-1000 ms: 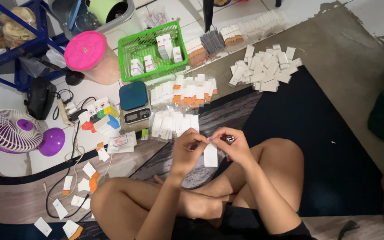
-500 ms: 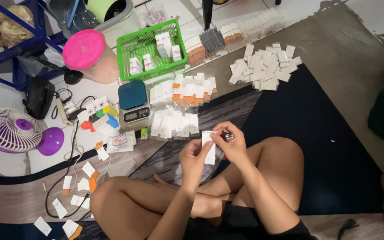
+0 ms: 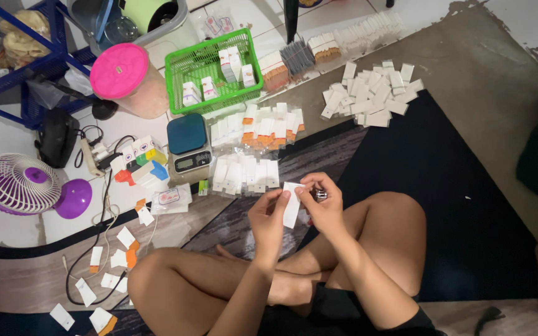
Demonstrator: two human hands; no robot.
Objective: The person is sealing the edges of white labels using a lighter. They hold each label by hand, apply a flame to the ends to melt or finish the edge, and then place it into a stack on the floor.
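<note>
Both hands, left hand and right hand, pinch one white packet, seemingly mid-sealing, with finished rows beyond and loose packets far right.

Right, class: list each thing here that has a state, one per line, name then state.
Left hand: pinching the white packet.
Right hand: gripping the packet's top, a small metal piece in its fingers.
Pink-lidded jar: closed.
Green basket: partly filled.
Fan: tipped sideways.

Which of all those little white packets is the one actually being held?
The white packet pinched between both hands, left hand and right hand; the rest lie on the floor.
</note>
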